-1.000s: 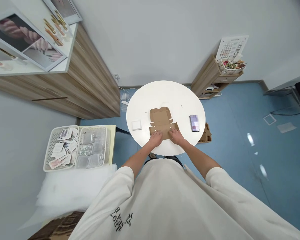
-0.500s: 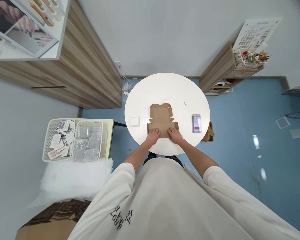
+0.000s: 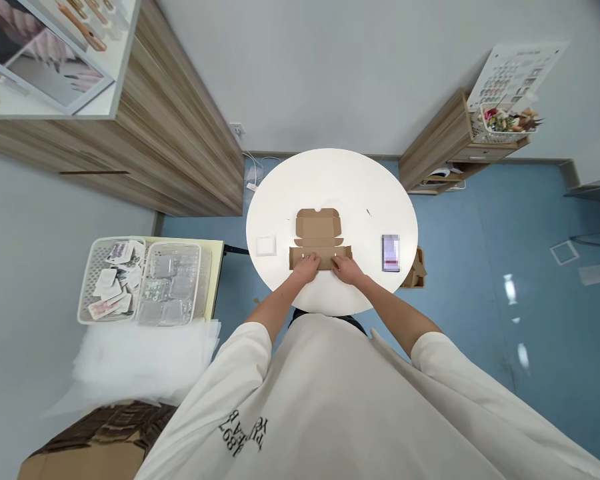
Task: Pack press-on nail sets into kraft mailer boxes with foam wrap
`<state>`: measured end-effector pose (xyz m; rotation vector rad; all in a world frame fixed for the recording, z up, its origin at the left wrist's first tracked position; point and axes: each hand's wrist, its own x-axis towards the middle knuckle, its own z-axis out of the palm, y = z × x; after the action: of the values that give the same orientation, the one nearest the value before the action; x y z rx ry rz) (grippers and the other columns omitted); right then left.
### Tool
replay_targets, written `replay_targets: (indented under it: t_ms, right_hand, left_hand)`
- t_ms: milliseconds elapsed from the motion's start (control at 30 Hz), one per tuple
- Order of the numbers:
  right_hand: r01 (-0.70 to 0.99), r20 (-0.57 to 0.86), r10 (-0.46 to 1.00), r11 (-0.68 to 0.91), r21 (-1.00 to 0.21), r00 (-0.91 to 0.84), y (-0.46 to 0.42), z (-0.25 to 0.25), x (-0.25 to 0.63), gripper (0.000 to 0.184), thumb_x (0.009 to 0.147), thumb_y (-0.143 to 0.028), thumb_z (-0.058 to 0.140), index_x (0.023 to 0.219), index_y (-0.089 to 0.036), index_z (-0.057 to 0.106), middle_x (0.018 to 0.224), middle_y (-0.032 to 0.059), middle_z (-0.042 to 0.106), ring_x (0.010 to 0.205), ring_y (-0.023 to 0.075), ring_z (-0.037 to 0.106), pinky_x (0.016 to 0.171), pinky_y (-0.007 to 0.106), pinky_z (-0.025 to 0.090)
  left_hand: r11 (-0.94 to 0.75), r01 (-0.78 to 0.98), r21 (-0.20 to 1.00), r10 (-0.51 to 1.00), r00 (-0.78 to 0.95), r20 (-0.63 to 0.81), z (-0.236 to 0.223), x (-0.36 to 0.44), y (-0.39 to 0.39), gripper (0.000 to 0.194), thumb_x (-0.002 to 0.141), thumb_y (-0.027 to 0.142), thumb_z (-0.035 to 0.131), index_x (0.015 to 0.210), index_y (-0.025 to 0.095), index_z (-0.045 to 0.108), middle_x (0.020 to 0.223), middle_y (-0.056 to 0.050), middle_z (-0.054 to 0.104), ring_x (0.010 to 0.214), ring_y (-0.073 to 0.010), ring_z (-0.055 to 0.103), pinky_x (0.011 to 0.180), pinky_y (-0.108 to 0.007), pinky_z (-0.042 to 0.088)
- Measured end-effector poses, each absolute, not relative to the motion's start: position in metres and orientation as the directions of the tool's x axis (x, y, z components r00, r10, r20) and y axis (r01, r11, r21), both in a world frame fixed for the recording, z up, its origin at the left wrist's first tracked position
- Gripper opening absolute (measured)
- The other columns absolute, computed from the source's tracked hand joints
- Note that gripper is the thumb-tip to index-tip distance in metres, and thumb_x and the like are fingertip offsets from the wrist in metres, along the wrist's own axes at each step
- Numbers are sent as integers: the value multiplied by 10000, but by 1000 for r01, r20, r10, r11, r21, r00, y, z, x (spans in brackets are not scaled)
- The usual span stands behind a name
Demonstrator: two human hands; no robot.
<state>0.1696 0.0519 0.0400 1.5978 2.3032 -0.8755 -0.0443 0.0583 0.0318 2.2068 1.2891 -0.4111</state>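
A brown cardboard mailer box (image 3: 319, 228) lies unfolded on the white round table (image 3: 330, 177), its lid part pointing away from me. My left hand (image 3: 307, 267) has its fingers bent around the near panel, left of the middle. On the same edge, to the right, my right hand (image 3: 347, 269) pinches the cardboard with curled fingers. The near panel looks partly folded up. My thumbs and the panel's underside are hard to make out.
A small white square item (image 3: 266, 245) lies left of the box, a phone (image 3: 391, 253) to its right. White baskets (image 3: 170, 283) of packets and clear cases stand on a side table at left. An open carton (image 3: 415, 270) sits below the table's right edge.
My fingers have gone from lying on the near panel to gripping its edge. That panel now looks shorter, bent upward. The whole view has shifted slightly.
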Motion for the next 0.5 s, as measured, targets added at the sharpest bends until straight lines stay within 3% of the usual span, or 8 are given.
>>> replay_targets:
  t_ms: [167, 267, 500]
  right_hand:
    - [932, -341, 923, 47, -360, -179, 92, 41, 170, 431, 965, -262, 440, 1366, -185, 580, 1480, 150, 476, 1261, 307, 512, 1029, 421, 449]
    - [926, -363, 928, -64, -372, -81, 121, 33, 168, 463, 928, -293, 505, 1374, -215, 600, 1532, 139, 422, 1323, 353, 466, 1064, 483, 435]
    - [820, -404, 915, -243, -519, 16, 151, 13, 160, 466, 878, -302, 542, 1326, -219, 640, 1418, 91, 580, 1229, 281, 573, 1041, 409, 473]
  left_hand:
    - [-398, 877, 267, 690, 479, -543, 33, -41, 63, 505, 927, 179, 560, 1414, 221, 434, 1682, -191, 104, 1173, -325, 624, 1006, -491, 483]
    - [-390, 881, 270, 691, 473, -547, 31, -39, 63, 564, 918, 141, 557, 1455, 223, 407, 1695, -184, 32, 1199, -342, 613, 962, -479, 524]
    - [-333, 892, 306, 702, 452, -550, 30, -37, 65, 663, 917, 175, 609, 1519, 274, 350, 1689, -142, -156, 1172, -363, 628, 906, -501, 554]
